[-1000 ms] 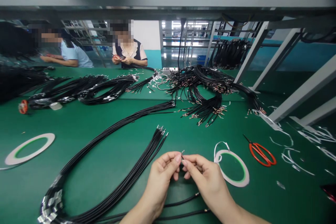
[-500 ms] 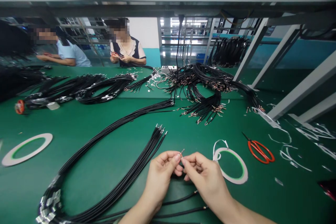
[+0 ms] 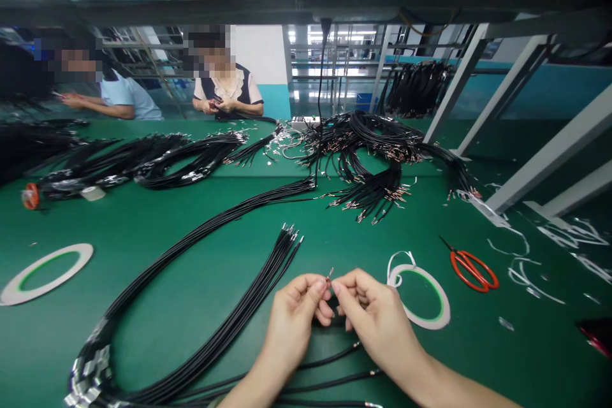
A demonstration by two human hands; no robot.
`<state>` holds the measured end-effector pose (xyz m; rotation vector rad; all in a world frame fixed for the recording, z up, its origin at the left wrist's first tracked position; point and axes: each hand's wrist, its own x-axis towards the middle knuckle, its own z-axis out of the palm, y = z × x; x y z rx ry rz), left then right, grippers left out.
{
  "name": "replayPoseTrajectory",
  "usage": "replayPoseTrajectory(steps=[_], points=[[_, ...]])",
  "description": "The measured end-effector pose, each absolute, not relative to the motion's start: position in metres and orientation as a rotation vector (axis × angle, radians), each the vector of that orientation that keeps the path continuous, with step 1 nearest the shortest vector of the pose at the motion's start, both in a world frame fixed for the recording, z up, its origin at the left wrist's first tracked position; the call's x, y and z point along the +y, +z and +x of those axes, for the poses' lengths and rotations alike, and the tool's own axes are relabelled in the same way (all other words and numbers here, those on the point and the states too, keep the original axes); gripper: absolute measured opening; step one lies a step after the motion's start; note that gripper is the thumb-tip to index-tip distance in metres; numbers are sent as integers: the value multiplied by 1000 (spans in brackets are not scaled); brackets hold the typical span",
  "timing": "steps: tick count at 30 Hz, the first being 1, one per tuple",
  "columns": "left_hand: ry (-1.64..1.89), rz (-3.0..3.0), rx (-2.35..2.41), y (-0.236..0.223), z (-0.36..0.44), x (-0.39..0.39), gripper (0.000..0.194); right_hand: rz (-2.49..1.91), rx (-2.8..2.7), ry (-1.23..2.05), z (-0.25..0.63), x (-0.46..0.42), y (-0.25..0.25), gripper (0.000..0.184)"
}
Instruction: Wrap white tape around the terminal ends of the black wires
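Note:
My left hand (image 3: 295,311) pinches the thin, copper-coloured end of a black cable (image 3: 329,278) between thumb and forefinger, its tip pointing up. The thumb and forefinger of my right hand (image 3: 377,315) are closed on the same end from the other side. Fingers hide most of this cable. Several black cables (image 3: 329,382) with bare metal ends pass beneath my wrists. Left of my hands, a bundle of black cables (image 3: 239,306) curves in a big loop, with silvery tape pieces (image 3: 90,376) at its bend.
A white tape ring (image 3: 442,296) and red-handled scissors (image 3: 474,269) lie at right; another tape ring (image 3: 52,274) lies at left. Coiled black cables (image 3: 368,140) cover the table's back. Grey metal legs (image 3: 549,153) rise at right. Two co-workers (image 3: 228,92) sit across the table.
The view has tilted and shifted slightly, so the surroundings sit a little higher and further left. Both hands keep close together at the cable end, with small finger movements.

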<state>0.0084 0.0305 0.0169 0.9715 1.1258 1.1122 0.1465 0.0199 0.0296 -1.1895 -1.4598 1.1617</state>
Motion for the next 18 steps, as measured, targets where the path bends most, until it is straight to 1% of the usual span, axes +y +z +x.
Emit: replayPoseTrajectory(steps=[16,18], points=[[997,911,1071,14,4,31,33,-1207,-1432,1213,149,22,26,22],[978,911,1080,15,3,33,30,-1223,-1408,1220,149,23,24,23]])
